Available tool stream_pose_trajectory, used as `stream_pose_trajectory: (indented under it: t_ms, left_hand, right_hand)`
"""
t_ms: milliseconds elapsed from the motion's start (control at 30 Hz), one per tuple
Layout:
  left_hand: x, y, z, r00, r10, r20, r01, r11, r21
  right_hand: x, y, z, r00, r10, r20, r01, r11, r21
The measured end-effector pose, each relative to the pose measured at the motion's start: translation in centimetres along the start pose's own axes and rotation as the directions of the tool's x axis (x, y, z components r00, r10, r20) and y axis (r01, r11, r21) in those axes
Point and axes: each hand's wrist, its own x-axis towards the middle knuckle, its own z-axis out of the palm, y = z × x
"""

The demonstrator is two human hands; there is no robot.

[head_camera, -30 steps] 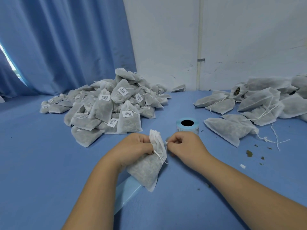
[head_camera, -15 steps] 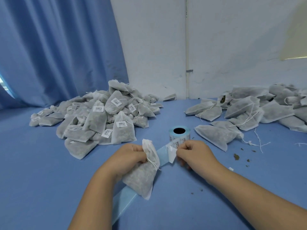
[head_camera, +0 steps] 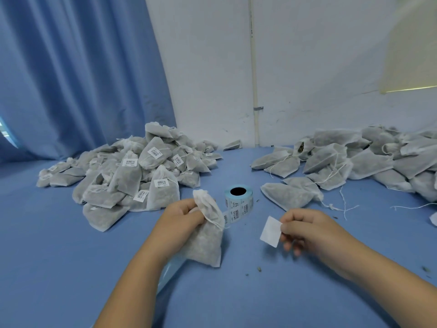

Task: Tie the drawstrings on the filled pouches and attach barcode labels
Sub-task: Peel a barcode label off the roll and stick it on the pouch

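My left hand (head_camera: 181,220) grips a filled white pouch (head_camera: 208,242) by its gathered neck, and the pouch's bottom rests on the blue table (head_camera: 59,268). To the right, my right hand (head_camera: 305,230) pinches a white label (head_camera: 270,231) by its edge, with the blank side facing me, apart from the pouch. Just behind the pouch stands the label roll (head_camera: 238,197), with a strip of barcode labels (head_camera: 236,215) trailing from it towards the pouch.
A heap of labelled pouches (head_camera: 132,178) lies at the back left. A pile of unlabelled pouches (head_camera: 350,162) with loose strings spreads across the back right. Blue backing strip (head_camera: 169,272) runs under my left arm. A blue curtain and a white wall stand behind.
My right hand has peeled a label off the strip and drawn it away to the right. My left hand keeps hold of the pouch. The camera has tilted up.
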Motion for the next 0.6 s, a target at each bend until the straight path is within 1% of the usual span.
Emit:
stream_pose_trajectory:
  t_ms: [67,133,200,333,433,500,600]
  left_hand:
    - [-0.5,0.5,1.7,0.999,0.027,0.017,-0.027,1.0,0.0]
    - [-0.6,0.7,3.5,0.998,0.043,0.037,-0.044,0.998,0.034]
    - [-0.6,0.9,5.6,0.997,0.051,0.055,-0.054,0.997,0.05]
    - [-0.6,2.2,9.4,0.973,0.117,0.199,-0.132,0.99,0.06]
    - [0.2,3.5,11.1,0.947,0.176,0.269,-0.225,0.96,0.165]
    - [0.8,4.2,11.8,0.927,0.211,0.31,-0.277,0.943,0.185]
    - [1.2,4.3,12.9,0.929,0.173,0.328,-0.237,0.957,0.168]
  right_hand:
    - [-0.4,-0.9,-0.5,0.999,-0.047,0.012,0.045,0.989,0.144]
    - [-0.7,-2.0,-0.8,0.993,-0.119,-0.003,0.115,0.952,0.284]
    - [-1.0,-2.8,-0.8,0.983,-0.183,-0.03,0.182,0.921,0.344]
    - [-1.7,-3.3,-0.5,0.97,-0.234,-0.064,0.242,0.927,0.287]
    - [-1.5,-3.3,-1.0,0.965,-0.247,-0.083,0.257,0.953,0.158]
    - [-1.3,-3.1,-1.7,0.965,-0.222,-0.138,0.235,0.968,0.085]
    - [-0.9,-2.8,-2.9,0.963,-0.154,-0.223,0.174,0.982,0.071]
